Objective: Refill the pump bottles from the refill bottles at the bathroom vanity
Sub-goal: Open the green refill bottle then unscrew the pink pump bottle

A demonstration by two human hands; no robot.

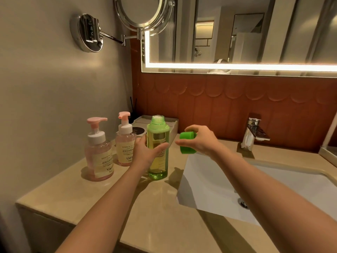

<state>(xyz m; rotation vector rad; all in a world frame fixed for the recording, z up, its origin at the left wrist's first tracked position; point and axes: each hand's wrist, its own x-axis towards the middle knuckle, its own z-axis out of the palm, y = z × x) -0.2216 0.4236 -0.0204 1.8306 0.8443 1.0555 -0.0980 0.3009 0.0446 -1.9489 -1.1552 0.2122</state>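
Observation:
A tall green refill bottle (158,143) stands upright on the beige counter (102,194), its neck uncapped and foam showing at the mouth. My left hand (145,152) grips its middle, thumb across the front. My right hand (198,139) holds the green cap (187,142) just right of the bottle, above the sink's left edge. Two pink pump bottles stand to the left, the nearer one (99,152) and the farther one (125,141), both with their pumps on.
A white sink (209,179) with a drain fills the right side, and a chrome faucet (252,133) sits behind it. A white tray (172,123) stands behind the green bottle by the wall. A swing-arm mirror (144,13) hangs above.

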